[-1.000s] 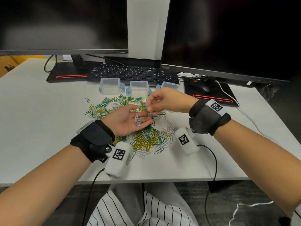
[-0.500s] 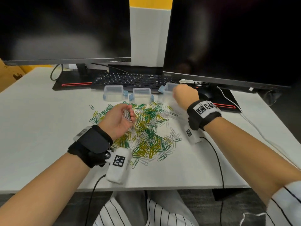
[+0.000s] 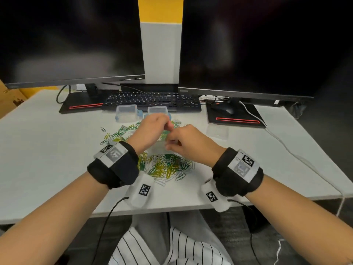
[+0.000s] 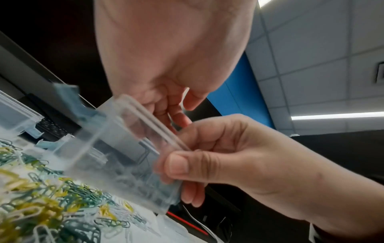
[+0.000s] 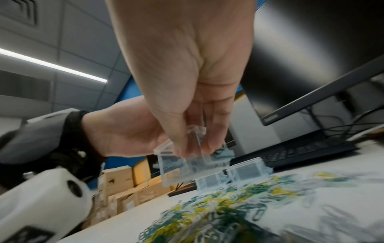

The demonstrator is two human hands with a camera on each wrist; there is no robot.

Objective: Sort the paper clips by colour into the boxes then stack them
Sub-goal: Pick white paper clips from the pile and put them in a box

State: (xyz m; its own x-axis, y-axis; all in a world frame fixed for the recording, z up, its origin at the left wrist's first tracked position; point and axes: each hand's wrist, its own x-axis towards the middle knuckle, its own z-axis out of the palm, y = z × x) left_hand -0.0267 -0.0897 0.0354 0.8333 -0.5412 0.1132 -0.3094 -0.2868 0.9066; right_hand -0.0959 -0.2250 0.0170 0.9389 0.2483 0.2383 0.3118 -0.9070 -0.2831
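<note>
My right hand (image 3: 181, 141) pinches a small clear box (image 3: 157, 149) by its wall and holds it tilted above the pile of green, yellow and white paper clips (image 3: 166, 166). In the left wrist view the box (image 4: 116, 148) has blurred pale clips at its bottom. My left hand (image 3: 151, 129) hovers at the box's open top with its fingers (image 4: 166, 111) curled; whether it holds any clips is hidden. In the right wrist view the thumb and fingers of my right hand (image 5: 193, 144) grip the box (image 5: 176, 166).
Two more clear boxes (image 3: 127, 113) (image 3: 158, 109) with blue clasps stand behind the pile, in front of the keyboard (image 3: 150, 101). A clear lid (image 3: 217, 131) lies to the right near a monitor base (image 3: 236, 119). A mouse (image 3: 225, 109) sits there.
My right hand took the rightmost box from the back row and brought it over the pile. My left hand, which held a bunch of white clips, turned over and moved to the box's top.
</note>
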